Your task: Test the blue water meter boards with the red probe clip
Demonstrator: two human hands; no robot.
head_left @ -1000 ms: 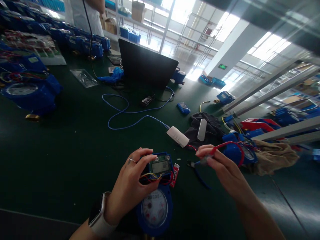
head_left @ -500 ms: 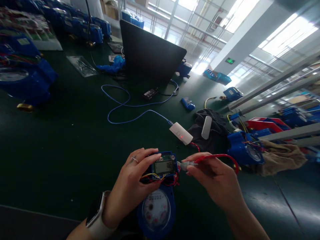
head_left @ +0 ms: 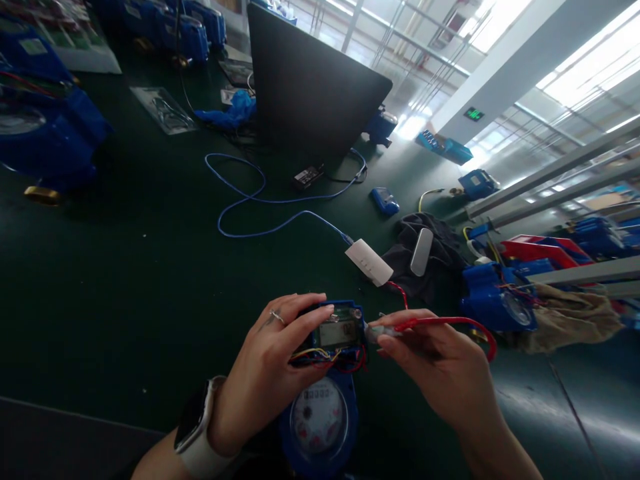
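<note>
My left hand (head_left: pixel 275 353) is wrapped round the blue-framed display unit (head_left: pixel 336 333), whose small screen and thin coloured wires show. Below it lies a blue meter (head_left: pixel 319 417) with a round dial, partly behind my left hand. Fingers and thumb of my right hand (head_left: pixel 435 363) pinch a greyish connector (head_left: pixel 381 333) against the unit's right edge. From that connector a thick red cable (head_left: pixel 455 321) arcs over my right hand. A white box (head_left: pixel 369 262) with a blue cable and a twisted red wire sits beyond my hands.
A dark laptop (head_left: pixel 320 80) stands at the back of the green table (head_left: pixel 150 280). Blue meters (head_left: pixel 50 140) sit at the left, another (head_left: pixel 495 297) at the right beside metal rails (head_left: pixel 575 167). A grey device (head_left: pixel 421 252) rests on dark cloth (head_left: pixel 405 233).
The view has shifted, so most things appear slightly further right. The white box's red light no longer shows. The connector appears closer against the display unit's edge.
</note>
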